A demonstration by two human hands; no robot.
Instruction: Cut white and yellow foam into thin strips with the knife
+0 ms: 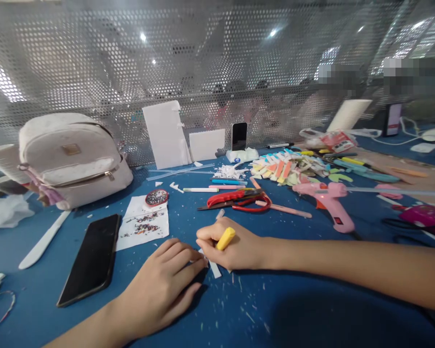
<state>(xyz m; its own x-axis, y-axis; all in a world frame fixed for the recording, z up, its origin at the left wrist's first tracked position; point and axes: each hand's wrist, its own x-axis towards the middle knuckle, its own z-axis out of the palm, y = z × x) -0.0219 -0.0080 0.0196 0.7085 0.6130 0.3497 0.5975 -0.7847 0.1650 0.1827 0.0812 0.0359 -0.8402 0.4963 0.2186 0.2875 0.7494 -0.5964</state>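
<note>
In my right hand [241,246] a thick yellow marker [226,238] is gripped, its end angled up and to the right; the tip is hidden by the fingers. Under that hand a small white paper strip [215,269] pokes out on the blue table. Palm down, my left hand [163,280] rests just left of it with fingers stretched out, their tips meeting the strip's edge. Red-handled scissors [252,198] lie beyond my right hand. A capless-looking peach pen [284,209] is near them.
Left are a black phone [90,261], a white plastic knife [45,239], a paper with glitter [163,224] and a pale backpack [72,164]. A heap of coloured paper strips [284,166] and a pink glue gun [329,198] lie right. White boards [165,135] lean against perforated metal.
</note>
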